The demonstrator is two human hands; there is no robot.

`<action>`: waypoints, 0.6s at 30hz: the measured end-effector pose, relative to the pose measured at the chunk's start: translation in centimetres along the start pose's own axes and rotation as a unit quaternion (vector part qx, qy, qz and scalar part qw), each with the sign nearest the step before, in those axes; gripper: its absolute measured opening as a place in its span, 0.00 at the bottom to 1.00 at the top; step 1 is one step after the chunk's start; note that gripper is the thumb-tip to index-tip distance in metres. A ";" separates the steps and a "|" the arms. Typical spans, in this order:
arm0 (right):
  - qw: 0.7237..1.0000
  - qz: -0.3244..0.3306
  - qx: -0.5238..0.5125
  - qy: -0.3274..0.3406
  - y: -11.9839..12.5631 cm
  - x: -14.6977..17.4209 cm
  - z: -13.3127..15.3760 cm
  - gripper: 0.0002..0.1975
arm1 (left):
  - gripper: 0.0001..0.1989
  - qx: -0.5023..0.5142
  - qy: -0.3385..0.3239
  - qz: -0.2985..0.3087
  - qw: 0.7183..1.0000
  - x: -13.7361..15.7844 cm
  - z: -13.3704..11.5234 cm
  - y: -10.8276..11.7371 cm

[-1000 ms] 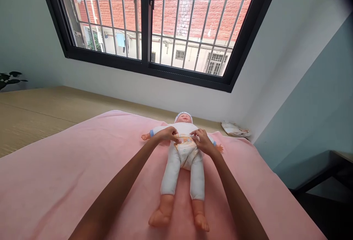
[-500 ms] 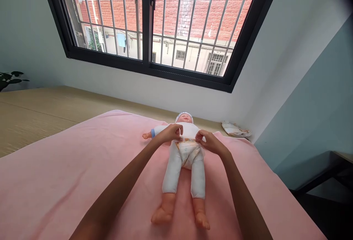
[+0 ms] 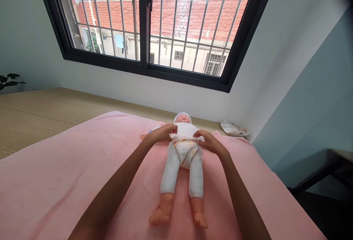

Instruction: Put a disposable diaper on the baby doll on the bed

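Observation:
A baby doll [image 3: 169,170] in a white outfit and cap lies on its back, feet toward me. Around its hips is a white diaper [image 3: 185,150] with an orange-patterned waistband. At the waistband's left end, my left hand [image 3: 164,133] is closed, thumb and fingertips on the diaper's edge. My right hand [image 3: 209,142] pinches the other end, fingers curled in toward the belly. The waistband stretches fairly straight between both hands. The doll's arm on the left is partly hidden behind my left hand.
Beneath the doll spreads a pink blanket [image 3: 82,174] over a wooden surface [image 3: 33,111]. A folded diaper-like white item [image 3: 234,129] lies at the back right by the wall. A barred window [image 3: 143,63] is beyond, and a dark table [image 3: 325,170] stands at right.
My left hand has shifted slightly left, so the waistband shows wider and flatter between the hands. My right hand stays at its end. The whole view has drifted a little.

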State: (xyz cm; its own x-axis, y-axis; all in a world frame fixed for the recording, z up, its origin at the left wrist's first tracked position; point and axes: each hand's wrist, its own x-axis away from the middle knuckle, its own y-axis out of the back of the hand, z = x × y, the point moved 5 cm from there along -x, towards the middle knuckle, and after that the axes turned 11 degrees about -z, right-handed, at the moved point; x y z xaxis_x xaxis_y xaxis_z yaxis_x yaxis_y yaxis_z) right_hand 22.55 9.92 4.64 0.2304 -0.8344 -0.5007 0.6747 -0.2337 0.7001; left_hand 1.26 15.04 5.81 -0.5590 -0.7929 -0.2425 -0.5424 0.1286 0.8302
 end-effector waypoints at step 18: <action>0.993 0.024 0.100 -0.060 -0.3 0.2 -1.6 0.13 | 0.06 -0.035 0.048 0.072 0.996 0.3 1.2 -0.6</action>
State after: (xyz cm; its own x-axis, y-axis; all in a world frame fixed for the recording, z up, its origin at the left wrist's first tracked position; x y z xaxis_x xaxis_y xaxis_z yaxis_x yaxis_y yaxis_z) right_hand 23.51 10.60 3.48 0.1658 -0.8977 -0.4081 0.5087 -0.2767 0.8153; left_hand 0.72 15.43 4.64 -0.5634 -0.8229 -0.0729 -0.4144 0.2052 0.8867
